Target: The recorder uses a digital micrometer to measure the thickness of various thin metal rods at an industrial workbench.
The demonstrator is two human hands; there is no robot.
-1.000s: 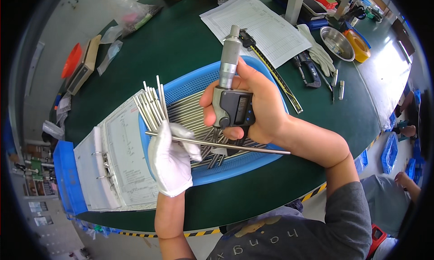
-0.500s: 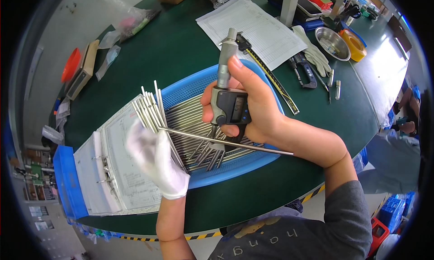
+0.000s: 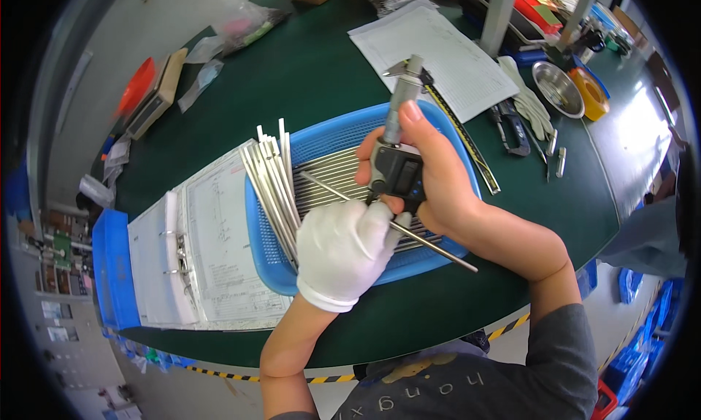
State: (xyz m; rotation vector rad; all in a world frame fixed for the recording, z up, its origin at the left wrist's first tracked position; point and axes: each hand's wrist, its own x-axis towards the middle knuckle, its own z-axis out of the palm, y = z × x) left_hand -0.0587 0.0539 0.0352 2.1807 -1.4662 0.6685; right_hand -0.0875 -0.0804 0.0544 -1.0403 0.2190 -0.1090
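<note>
My left hand (image 3: 339, 248), in a white glove, is closed around a thin metal rod (image 3: 438, 249) over the basket. The rod runs slantwise, with one end past the basket's front right edge. In my bare right hand (image 3: 443, 175) is a digital micrometer (image 3: 398, 166), its thimble pointing up and away. The micrometer's lower end meets the rod beside my gloved fingertips; the fingers hide whether the rod sits between its jaws. Below is a blue plastic basket (image 3: 272, 275) with many parallel metal rods (image 3: 332, 168). A bundle of rods (image 3: 272, 182) leans over its left side.
Left of the basket lies an open blue ring binder (image 3: 113, 274) with printed sheets (image 3: 219, 252). Behind are paper forms (image 3: 445, 62) and a caliper (image 3: 467, 146). Further right are another micrometer (image 3: 515, 131), a white glove (image 3: 531, 102), a steel bowl (image 3: 557, 88) and yellow tape (image 3: 590, 95).
My left hand has moved right, from beside the rod bundle to the micrometer's lower end. The rod has turned to a steeper slant. The whole view has shifted slightly.
</note>
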